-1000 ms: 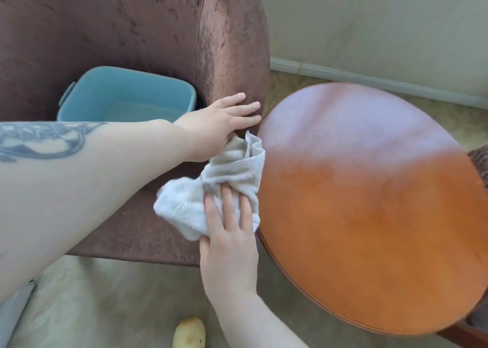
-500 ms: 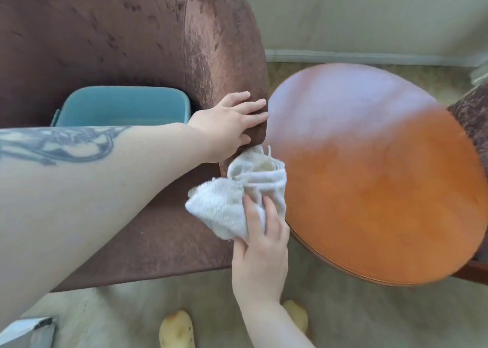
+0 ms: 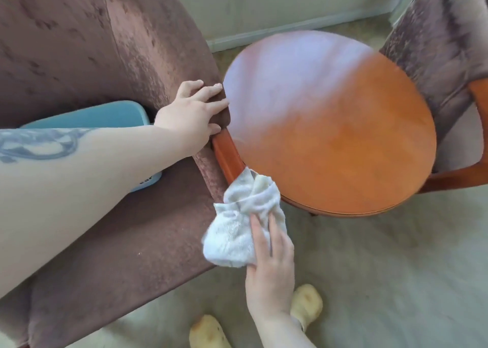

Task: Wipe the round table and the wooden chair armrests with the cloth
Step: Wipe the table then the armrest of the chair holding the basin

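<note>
Right hand [image 3: 270,266] at about 6 o'clock, closed on the bunched white terry cloth [image 3: 239,229], fingers pressing it from above onto the front end of the orange-brown wooden chair armrest [image 3: 227,157]. Upper tip of the cloth touching both the armrest and the near-left rim of the round glossy orange-brown wooden table [image 3: 330,131], at its 7 o'clock. Left hand [image 3: 191,112] at 9 o'clock from the table centre, fingers spread flat on the brown velvet upholstered armchair [image 3: 92,44], holding nothing, just bracing. Light blue plastic basin [image 3: 92,116] on the seat, mostly hidden behind the left forearm. Very narrow gap between armrest and table edge, so possible to jam the cloth there, or to wipe only the outer face and miss the inner side. Loose tail of the cloth hanging free: risk of dragging over the velvet and leaving it damp. Hard lean on the chair back may shift the chair against the table. Second wooden armrest [image 3: 480,94] at 3 o'clock probably not wiped yet; cannot tell.
</note>
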